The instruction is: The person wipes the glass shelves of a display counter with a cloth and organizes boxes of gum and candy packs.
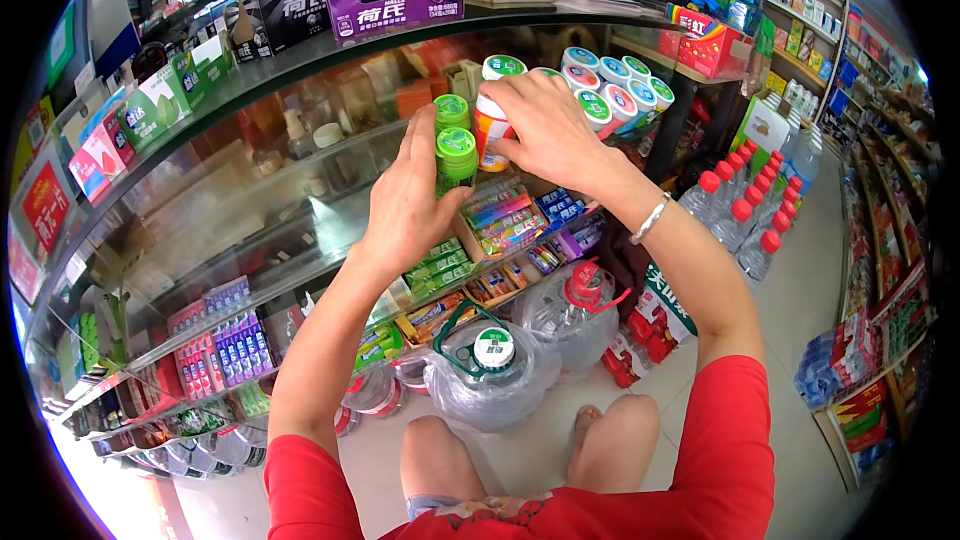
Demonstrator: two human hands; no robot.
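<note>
Two green gum jars (455, 151) with bright green lids stand one behind the other on the upper shelf of a glass display counter. My left hand (409, 187) lies along their left side, fingers straight and thumb out in front. Beside them, my right hand (544, 120) grips an orange and white gum jar (491, 131), with fingers over its top and the thumb low on its side. A green-lidded jar (504, 66) shows just behind my right fingers. To the right stand several white-lidded gum jars (615, 86) in close rows.
Candy boxes (405, 4) line the glass counter top. Below are trays of candy sticks (506, 221). Large wrapped water jugs (491, 382) stand on the floor by my knees. Red-capped bottles (742, 210) are at the right, across the aisle from stocked shelves (885, 240).
</note>
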